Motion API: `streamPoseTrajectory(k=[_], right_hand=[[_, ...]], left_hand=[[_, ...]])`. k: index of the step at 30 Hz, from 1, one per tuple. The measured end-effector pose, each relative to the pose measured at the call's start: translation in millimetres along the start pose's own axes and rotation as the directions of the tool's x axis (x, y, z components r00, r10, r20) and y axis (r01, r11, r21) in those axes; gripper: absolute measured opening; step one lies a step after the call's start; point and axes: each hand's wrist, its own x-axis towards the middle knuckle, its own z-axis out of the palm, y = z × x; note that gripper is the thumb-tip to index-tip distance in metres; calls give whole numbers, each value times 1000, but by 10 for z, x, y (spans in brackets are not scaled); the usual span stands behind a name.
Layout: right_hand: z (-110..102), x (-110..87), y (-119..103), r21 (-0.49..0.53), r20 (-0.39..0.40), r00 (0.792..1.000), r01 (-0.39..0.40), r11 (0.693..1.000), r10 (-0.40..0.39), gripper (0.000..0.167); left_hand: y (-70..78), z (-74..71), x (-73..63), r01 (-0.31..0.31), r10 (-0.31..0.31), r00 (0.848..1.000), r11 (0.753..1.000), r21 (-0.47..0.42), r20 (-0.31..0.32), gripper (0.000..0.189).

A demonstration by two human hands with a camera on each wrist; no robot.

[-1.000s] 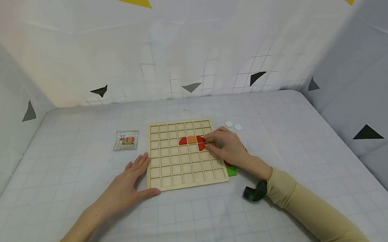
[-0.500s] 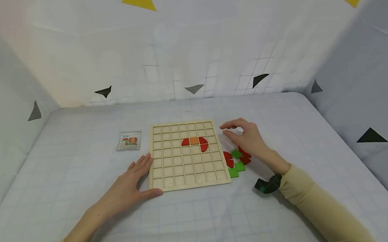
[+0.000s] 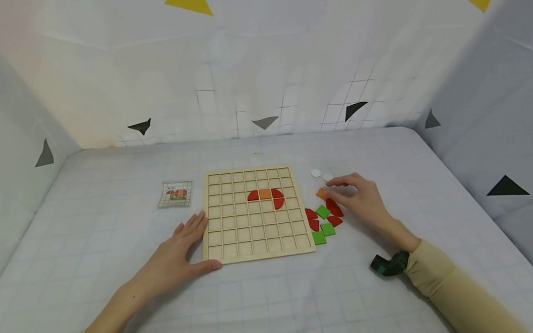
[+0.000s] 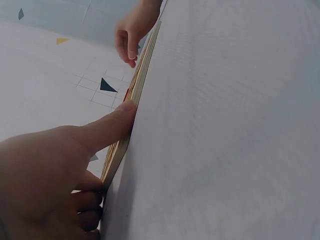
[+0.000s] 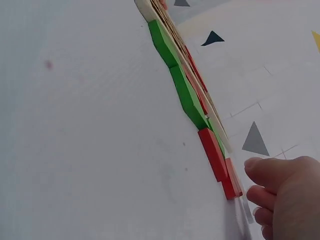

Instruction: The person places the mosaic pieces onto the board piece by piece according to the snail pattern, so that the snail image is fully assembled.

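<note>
A wooden grid board [image 3: 256,236] lies flat, with two red curved pieces and an orange square [image 3: 265,193] set in its upper middle cells. My left hand [image 3: 176,255] lies flat on the table, fingers against the board's left edge and thumb along its front edge [image 4: 131,112]. My right hand [image 3: 361,197] rests to the right of the board, fingers loosely curled. Its thumb and forefinger tips are at a loose orange square [image 3: 322,194], which lies on the table. In the right wrist view its curled fingers [image 5: 285,195] hold nothing.
Loose red pieces [image 3: 334,208] and green squares [image 3: 328,229] lie just right of the board, close under my right hand. Two white discs [image 3: 322,174] sit behind them. A small pattern card [image 3: 176,194] lies left of the board. White walls enclose the table.
My right hand left the red piece in the board, drew back to the right past the board's edge and came down at the loose orange square. My left hand stayed put.
</note>
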Motion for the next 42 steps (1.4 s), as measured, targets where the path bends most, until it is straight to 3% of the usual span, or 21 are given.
streamPoseTrajectory(k=[6,16,23,36,42], right_hand=[[65,7,65,49,2,998,70,996,-70,30],[67,-5,64,37,-8,997,73,997,-72,29],[58,-11,100,48,-3,992,128,991,-128,29],[54,-23,87,20,-28,998,62,998,-61,26],[65,-31,116,5,-60,994,90,996,-89,25]], left_hand=[[-22,-5,-10,10,-9,1000,1000,9,-4,108],[-2,-8,-9,15,-15,1000,1000,11,-2,108],[4,-11,-8,3,-3,1000,1000,10,-6,108],[1,-5,0,-14,14,1000,1000,11,-11,109],[3,2,3,-16,16,1000,1000,18,-15,109]])
